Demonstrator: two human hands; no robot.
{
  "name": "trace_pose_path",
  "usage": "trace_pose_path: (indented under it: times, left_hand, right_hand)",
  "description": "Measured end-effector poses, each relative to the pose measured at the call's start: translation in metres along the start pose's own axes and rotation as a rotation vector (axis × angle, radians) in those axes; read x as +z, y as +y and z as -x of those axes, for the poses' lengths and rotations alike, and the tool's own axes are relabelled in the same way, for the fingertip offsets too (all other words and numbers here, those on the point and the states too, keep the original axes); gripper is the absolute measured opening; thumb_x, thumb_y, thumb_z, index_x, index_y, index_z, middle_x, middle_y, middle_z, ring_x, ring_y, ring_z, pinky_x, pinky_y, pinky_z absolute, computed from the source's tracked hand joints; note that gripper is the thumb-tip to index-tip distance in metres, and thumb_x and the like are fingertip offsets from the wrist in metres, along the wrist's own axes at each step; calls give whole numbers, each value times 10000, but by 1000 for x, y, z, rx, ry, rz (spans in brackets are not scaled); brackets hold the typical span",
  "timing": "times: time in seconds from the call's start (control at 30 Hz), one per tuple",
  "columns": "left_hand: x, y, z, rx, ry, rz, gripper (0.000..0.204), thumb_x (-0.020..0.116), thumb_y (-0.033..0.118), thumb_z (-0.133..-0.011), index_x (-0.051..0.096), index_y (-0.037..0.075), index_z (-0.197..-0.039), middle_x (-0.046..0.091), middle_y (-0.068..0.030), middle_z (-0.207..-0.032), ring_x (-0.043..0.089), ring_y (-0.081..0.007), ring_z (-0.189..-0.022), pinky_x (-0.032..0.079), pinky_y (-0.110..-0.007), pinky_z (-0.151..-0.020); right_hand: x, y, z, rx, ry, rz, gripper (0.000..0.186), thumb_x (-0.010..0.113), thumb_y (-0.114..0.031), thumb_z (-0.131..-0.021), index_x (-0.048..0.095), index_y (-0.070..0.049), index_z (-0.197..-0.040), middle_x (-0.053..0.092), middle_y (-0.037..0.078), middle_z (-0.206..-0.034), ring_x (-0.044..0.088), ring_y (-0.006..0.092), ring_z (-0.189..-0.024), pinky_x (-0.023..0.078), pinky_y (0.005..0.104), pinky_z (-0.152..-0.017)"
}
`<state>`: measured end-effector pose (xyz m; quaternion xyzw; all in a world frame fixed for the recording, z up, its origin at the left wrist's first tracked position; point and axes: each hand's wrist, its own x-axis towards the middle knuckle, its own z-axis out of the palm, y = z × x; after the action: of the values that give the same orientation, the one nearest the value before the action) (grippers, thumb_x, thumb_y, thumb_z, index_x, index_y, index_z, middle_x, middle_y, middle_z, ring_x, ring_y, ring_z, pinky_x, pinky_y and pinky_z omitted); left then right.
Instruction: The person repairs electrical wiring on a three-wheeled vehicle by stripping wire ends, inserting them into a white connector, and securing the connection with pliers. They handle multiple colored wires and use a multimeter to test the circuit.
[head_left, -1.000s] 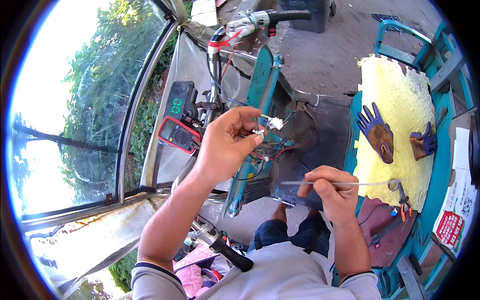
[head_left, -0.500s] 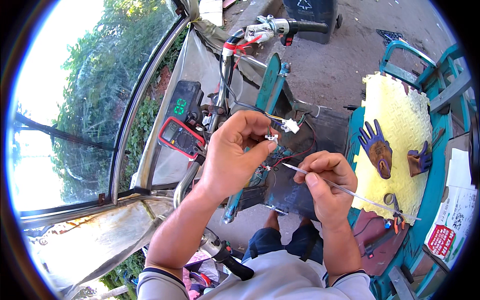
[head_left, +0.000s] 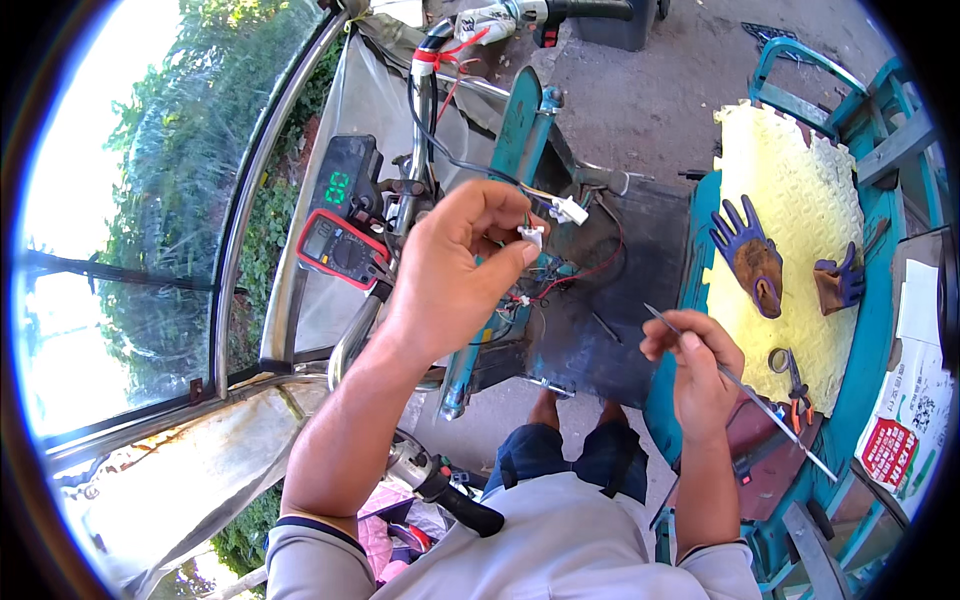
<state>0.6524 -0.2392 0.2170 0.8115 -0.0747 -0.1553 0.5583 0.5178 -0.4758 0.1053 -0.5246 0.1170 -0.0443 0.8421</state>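
Note:
My left hand [head_left: 452, 275] is closed, pinching a small white wire connector [head_left: 531, 236] between thumb and fingertips over the middle of the vehicle. Just beyond it another white connector [head_left: 569, 210] hangs on coloured wires, apart from my fingers. My right hand [head_left: 704, 378] grips a long, thin grey rod [head_left: 765, 407] with a pointed tip. That tip points up and left, away from the connectors, and the other end slants down to the right. Part of the held connector is hidden by my left thumb.
A red-framed multimeter [head_left: 342, 249] rests beside a black display [head_left: 342, 180] with green digits, near the handlebar [head_left: 425, 110]. On the right, gloves [head_left: 750, 262] and scissors [head_left: 790, 375] lie on a yellow foam mat [head_left: 790, 150]. Loose red wires [head_left: 575, 283] cross the dark floor mat [head_left: 640, 240].
My right hand has moved right and slightly down with the rod, its tip drawing away from the connector. The left hand still holds the connector. The whole view has shifted a little.

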Motion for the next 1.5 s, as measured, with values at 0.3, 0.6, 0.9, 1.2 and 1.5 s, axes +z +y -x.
trace_pose_path:
  times: [0.3,0.6,0.9,1.2,1.5]
  left_hand:
    - [8,4,4,-59,-174,-398,453,641,19,-941,598,29,-1392,712,-128,-1091,680,-189,-992,549,-369,-887]
    - [-3,-8,-4,23,-180,-340,614,516,-83,-930,439,2,-1533,616,-160,-1426,660,-203,-1136,515,-365,-1009]
    - [-3,-18,-3,5,-236,-598,488,554,-4,-987,517,5,-1473,702,-150,-1297,685,-231,-1085,529,-383,-978]
    - [2,-55,-2,-152,-552,-1238,329,681,117,-921,665,42,-1241,726,-216,-1139,671,-430,-1103,537,-517,-931]
    - [12,-55,-2,-234,-772,-1233,445,724,161,-912,638,41,-1332,684,-239,-1260,632,-435,-1197,504,-511,-1017]
  right_hand:
    - [-34,18,46,107,8,9,254,535,-63,-998,679,63,-1164,750,187,-1034,721,225,-857,581,341,-779]
    - [-33,10,58,144,-51,67,248,569,34,-987,672,72,-1209,756,175,-1079,737,213,-909,594,323,-829]
    - [-39,19,68,206,-69,57,239,579,-16,-1010,674,72,-1210,759,177,-1095,736,203,-920,592,319,-832]
    - [-60,13,82,207,-19,77,247,559,-13,-1013,671,70,-1217,755,171,-1102,733,197,-933,587,311,-840]
    - [-107,0,104,189,140,178,250,553,-9,-1016,685,44,-1221,753,145,-1104,720,177,-948,578,306,-850]
